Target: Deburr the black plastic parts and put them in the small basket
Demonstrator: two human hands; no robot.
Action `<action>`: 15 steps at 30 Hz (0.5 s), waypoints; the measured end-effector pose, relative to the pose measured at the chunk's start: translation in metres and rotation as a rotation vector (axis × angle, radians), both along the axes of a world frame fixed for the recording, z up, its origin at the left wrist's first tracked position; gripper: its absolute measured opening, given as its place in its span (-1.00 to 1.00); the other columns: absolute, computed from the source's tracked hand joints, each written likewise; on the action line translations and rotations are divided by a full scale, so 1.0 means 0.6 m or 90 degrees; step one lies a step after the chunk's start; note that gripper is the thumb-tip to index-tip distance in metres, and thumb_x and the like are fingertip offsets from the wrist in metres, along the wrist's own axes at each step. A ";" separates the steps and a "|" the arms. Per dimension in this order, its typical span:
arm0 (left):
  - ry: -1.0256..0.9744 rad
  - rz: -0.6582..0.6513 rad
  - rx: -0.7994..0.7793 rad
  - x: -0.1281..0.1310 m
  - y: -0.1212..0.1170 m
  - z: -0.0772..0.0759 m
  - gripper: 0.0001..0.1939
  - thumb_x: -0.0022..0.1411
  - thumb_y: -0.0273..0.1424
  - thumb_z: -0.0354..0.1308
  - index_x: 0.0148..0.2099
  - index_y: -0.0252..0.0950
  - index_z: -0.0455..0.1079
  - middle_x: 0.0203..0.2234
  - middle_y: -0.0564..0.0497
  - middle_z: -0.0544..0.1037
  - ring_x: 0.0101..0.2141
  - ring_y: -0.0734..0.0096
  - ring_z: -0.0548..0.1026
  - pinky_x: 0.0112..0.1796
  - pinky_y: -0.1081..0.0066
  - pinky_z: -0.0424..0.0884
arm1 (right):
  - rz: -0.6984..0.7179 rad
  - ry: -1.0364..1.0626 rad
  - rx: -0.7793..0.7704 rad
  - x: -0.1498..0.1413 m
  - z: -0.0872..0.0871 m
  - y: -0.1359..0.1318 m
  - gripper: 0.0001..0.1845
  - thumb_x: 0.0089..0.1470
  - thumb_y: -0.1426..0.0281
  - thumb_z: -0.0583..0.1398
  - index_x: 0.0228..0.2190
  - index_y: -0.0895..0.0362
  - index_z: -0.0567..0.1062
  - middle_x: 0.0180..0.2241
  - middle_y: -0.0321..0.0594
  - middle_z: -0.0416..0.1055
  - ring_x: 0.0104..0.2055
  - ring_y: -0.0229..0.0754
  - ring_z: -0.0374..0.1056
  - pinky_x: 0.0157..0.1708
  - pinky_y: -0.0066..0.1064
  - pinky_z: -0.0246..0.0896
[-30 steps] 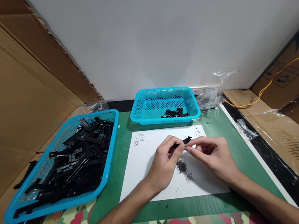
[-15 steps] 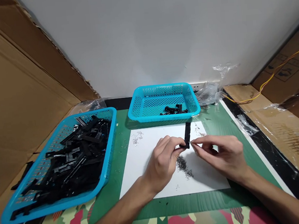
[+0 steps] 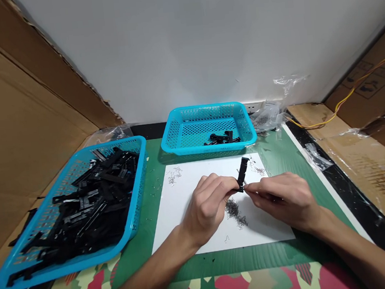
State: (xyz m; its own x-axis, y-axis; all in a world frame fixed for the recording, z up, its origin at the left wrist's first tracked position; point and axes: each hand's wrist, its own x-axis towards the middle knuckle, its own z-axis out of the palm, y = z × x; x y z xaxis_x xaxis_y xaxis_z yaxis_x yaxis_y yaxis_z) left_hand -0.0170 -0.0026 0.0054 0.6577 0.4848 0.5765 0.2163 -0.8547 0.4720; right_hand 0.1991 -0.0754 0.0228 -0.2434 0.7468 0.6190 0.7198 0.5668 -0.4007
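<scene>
While under hands (image 3: 210,204) (image 3: 288,199), paper (image 3: 179,214); behind, wall (image 3: 183,45)

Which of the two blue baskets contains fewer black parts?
The far basket, behind the white sheet, near the wall: only a few black parts lie toward its right side. The left basket is heaped with them.

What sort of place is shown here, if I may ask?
Probably a workplace for handling small parts: a large blue perforated plastic basket is heaped with black plastic parts, and tiny grey wire-like pieces lie on a rectangular white paper-like sheet.
</scene>
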 end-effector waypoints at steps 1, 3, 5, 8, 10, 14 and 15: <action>0.003 -0.003 -0.002 0.000 0.000 0.000 -0.78 0.46 -0.63 0.08 0.02 -0.22 0.34 -0.17 -0.03 0.63 -0.24 0.33 0.46 -0.20 0.31 0.25 | 0.011 0.011 -0.005 0.001 0.000 0.000 -0.78 0.29 0.54 0.19 -0.30 0.08 0.63 -0.56 -0.34 0.57 -0.59 -0.30 0.44 -0.55 -0.44 0.19; 0.008 -0.007 -0.005 -0.001 0.000 -0.001 -0.76 0.46 -0.65 0.07 0.02 -0.22 0.34 -0.16 -0.03 0.64 -0.24 0.33 0.45 -0.20 0.31 0.24 | 0.037 0.039 -0.023 0.002 0.002 0.002 -0.81 0.29 0.54 0.21 -0.27 0.10 0.62 -0.51 -0.31 0.60 -0.54 -0.29 0.50 -0.53 -0.45 0.22; 0.011 -0.008 -0.008 -0.002 0.000 -0.002 -0.75 0.46 -0.65 0.06 0.02 -0.22 0.34 -0.15 -0.03 0.65 -0.25 0.33 0.46 -0.20 0.31 0.24 | 0.059 0.072 -0.050 0.003 0.004 0.003 -0.84 0.29 0.54 0.23 -0.25 0.11 0.63 -0.48 -0.30 0.62 -0.53 -0.29 0.51 -0.53 -0.47 0.24; 0.016 -0.007 -0.004 -0.004 0.000 -0.003 -0.74 0.46 -0.66 0.04 0.03 -0.22 0.35 -0.13 -0.03 0.66 -0.25 0.33 0.48 -0.21 0.29 0.23 | 0.072 0.119 -0.085 0.004 0.007 0.003 -0.85 0.28 0.53 0.26 -0.25 0.10 0.65 -0.47 -0.30 0.63 -0.56 -0.32 0.47 -0.53 -0.49 0.25; 0.020 -0.008 0.003 -0.005 0.000 -0.003 -0.74 0.46 -0.66 0.03 0.03 -0.22 0.35 -0.12 -0.04 0.66 -0.25 0.32 0.49 -0.21 0.28 0.23 | 0.073 0.138 -0.105 0.005 0.008 0.003 -0.85 0.26 0.52 0.28 -0.26 0.10 0.67 -0.47 -0.29 0.63 -0.58 -0.32 0.43 -0.55 -0.49 0.24; 0.026 -0.018 0.007 -0.006 -0.001 0.000 -0.69 0.42 -0.71 0.03 0.03 -0.23 0.34 -0.11 -0.03 0.66 -0.23 0.32 0.50 -0.21 0.28 0.21 | 0.073 0.156 -0.152 0.005 0.008 -0.001 -0.86 0.25 0.48 0.28 -0.28 0.12 0.69 -0.53 -0.28 0.60 -0.64 -0.34 0.32 -0.61 -0.49 0.17; 0.028 -0.021 0.007 -0.006 -0.001 0.001 -0.68 0.40 -0.73 0.02 0.03 -0.24 0.34 -0.11 -0.03 0.66 -0.23 0.32 0.49 -0.21 0.28 0.21 | 0.067 0.163 -0.162 0.005 0.008 -0.001 -0.86 0.24 0.47 0.28 -0.30 0.12 0.69 -0.54 -0.28 0.59 -0.65 -0.35 0.29 -0.62 -0.49 0.16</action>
State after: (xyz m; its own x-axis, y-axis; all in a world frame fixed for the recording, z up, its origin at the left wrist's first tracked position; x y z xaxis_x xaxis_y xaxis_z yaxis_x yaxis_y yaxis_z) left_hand -0.0205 -0.0034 0.0060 0.6983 0.4558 0.5519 0.2083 -0.8670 0.4526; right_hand 0.2020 -0.0762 0.0274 -0.1888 0.8639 0.4670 0.5210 0.4912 -0.6980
